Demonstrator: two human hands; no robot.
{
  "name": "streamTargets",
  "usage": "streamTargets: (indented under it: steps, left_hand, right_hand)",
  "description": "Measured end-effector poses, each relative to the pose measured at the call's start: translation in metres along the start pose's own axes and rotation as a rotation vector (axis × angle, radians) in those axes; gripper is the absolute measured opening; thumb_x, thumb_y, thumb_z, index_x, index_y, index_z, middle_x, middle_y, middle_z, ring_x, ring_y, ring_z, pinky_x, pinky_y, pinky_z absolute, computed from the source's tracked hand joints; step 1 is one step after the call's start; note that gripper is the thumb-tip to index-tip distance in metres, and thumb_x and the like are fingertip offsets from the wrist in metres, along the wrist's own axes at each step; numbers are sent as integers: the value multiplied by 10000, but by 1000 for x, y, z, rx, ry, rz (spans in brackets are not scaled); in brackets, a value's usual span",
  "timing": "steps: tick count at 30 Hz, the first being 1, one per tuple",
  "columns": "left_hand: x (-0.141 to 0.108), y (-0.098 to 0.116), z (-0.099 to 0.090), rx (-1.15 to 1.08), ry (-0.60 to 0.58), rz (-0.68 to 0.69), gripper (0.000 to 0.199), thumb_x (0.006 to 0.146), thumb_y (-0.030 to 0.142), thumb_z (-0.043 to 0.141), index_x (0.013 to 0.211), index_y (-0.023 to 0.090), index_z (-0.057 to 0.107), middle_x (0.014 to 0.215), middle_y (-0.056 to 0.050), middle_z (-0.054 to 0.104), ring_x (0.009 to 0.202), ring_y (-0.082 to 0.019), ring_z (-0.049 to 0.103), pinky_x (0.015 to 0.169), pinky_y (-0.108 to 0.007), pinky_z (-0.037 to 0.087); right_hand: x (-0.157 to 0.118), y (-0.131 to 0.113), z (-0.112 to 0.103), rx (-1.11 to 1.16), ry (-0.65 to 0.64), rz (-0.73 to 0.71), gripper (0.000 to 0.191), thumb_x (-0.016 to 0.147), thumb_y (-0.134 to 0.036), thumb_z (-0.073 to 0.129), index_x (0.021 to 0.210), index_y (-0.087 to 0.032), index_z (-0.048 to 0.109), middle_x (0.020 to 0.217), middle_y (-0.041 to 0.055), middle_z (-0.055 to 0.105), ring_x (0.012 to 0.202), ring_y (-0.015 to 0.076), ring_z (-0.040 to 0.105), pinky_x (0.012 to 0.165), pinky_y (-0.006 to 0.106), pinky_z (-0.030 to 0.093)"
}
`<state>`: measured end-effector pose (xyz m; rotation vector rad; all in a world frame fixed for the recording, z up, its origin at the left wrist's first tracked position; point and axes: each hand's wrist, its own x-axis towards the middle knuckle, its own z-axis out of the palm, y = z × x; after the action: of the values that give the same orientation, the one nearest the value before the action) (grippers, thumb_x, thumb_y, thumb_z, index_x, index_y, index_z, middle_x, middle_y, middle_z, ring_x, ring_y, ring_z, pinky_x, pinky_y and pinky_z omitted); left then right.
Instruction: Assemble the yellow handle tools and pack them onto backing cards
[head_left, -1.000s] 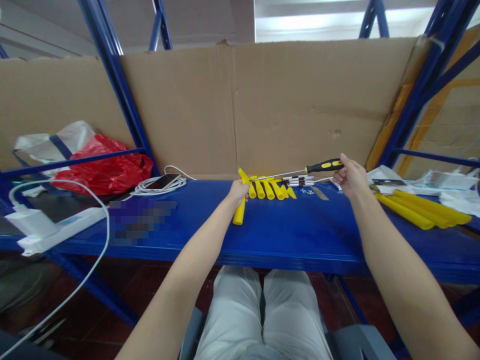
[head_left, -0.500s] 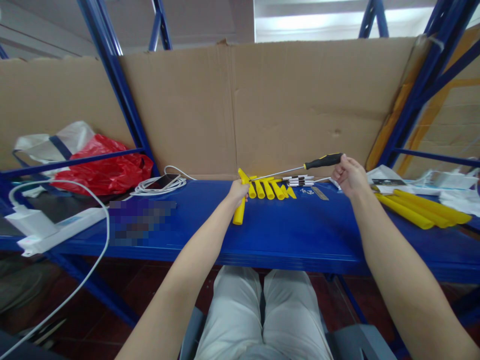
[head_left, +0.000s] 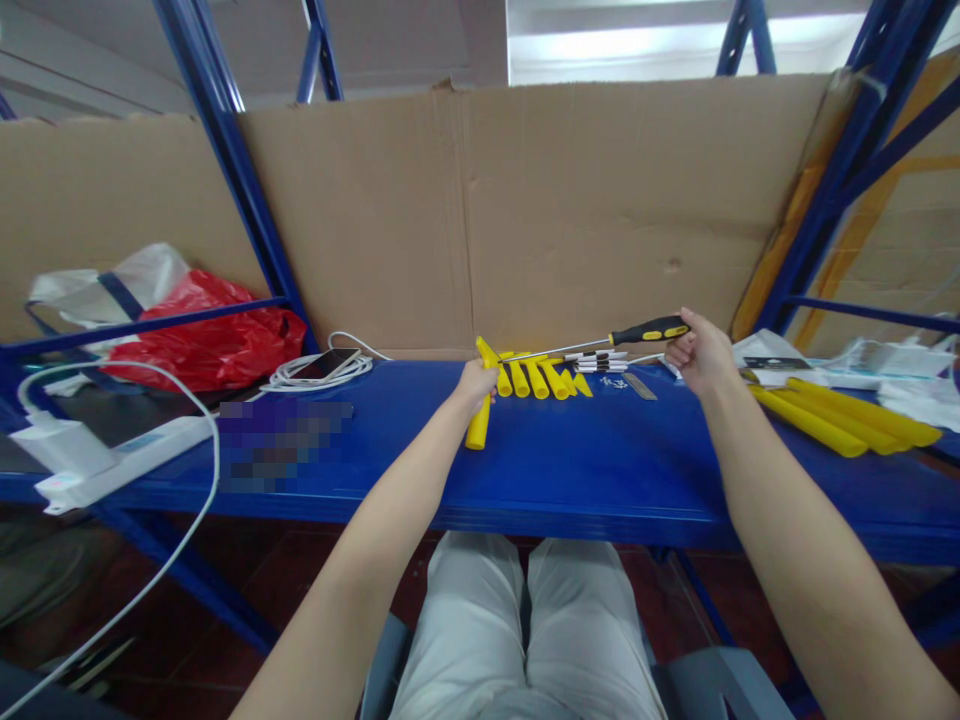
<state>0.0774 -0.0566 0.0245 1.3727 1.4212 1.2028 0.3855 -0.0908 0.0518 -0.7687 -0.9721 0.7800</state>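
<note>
Cardboard: it stands upright behind everything in front of you, with a vertical crease down its middle.
Counter: the blue counter (head_left: 592,470) spreads before you, your knees under its near edge.
Red bag: at your far left, the crumpled red bag (head_left: 210,330) lies against a white one.
Power strip: also on your left, the white power strip (head_left: 142,455) carries a plugged-in adapter.
Long tubes: several yellow tubes (head_left: 855,420) lie together beyond your right forearm.
Right hand: your right grip (head_left: 701,350) is closed on the handle end of the screwdriver (head_left: 622,336).
Left hand: your left grip (head_left: 474,384) is clamped around the yellow piece (head_left: 477,430).
Screwdriver: its shaft slopes down leftward, tip at the yellow piece just above your left fingers; the exact contact is too small to tell.
Yellow piece: slanted head above your fingers, tubular stem below, pointing toward you.
Row: similar yellow pieces (head_left: 536,380) line up just right of it.
Metal strip: a flat metal strip (head_left: 640,387) lies beyond them.
Tiny bits: small pale bits (head_left: 613,382) lie just left of the strip.
</note>
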Motion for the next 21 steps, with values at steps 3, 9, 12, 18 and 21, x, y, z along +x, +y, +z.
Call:
streamTargets:
  steps: [3, 9, 12, 18, 21]
  left_hand:
    - [1, -1, 0, 1, -6, -2, 127, 778, 56, 516, 845, 119, 605, 418, 82, 403, 332, -61, 381, 391, -170, 321]
    - [2, 0, -1, 5, -5, -6, 134, 782, 50, 511, 852, 119, 602, 430, 85, 397, 336, -56, 380, 399, -168, 324]
    - [1, 0, -1, -4, -12, -13, 113, 790, 49, 517, 829, 127, 589, 440, 90, 393, 333, -50, 369, 397, -169, 315]
    - [2, -1, -1, 0, -6, -6, 95, 788, 56, 531, 780, 135, 583, 435, 88, 391, 341, -54, 376, 406, -173, 327]
    - [2, -1, 0, 6, -1, -9, 84, 784, 68, 542, 798, 131, 595, 438, 82, 405, 346, -57, 382, 405, -173, 332]
  right_hand:
    - [-3, -2, 3, -11, 39, -30, 353, 671, -490, 757, 705, -215, 539, 344, -110, 283, 279, 56, 276, 274, 189, 228]
    - [-5, -5, 7, -16, 78, -18, 343, 711, -499, 731, 718, -198, 567, 377, -74, 394, 326, 81, 412, 323, 188, 341]
    - [-5, -6, 7, 8, 52, 29, 319, 753, -452, 700, 674, -197, 524, 430, -37, 488, 359, 88, 458, 348, 192, 375]
    - [-10, -10, 12, 27, -6, 18, 219, 790, -331, 647, 674, -189, 526, 518, -6, 569, 393, 88, 481, 354, 194, 375]
    - [-11, -10, 12, 24, -1, -10, 242, 766, -346, 683, 676, -204, 509, 467, -44, 504, 364, 81, 436, 335, 190, 345]
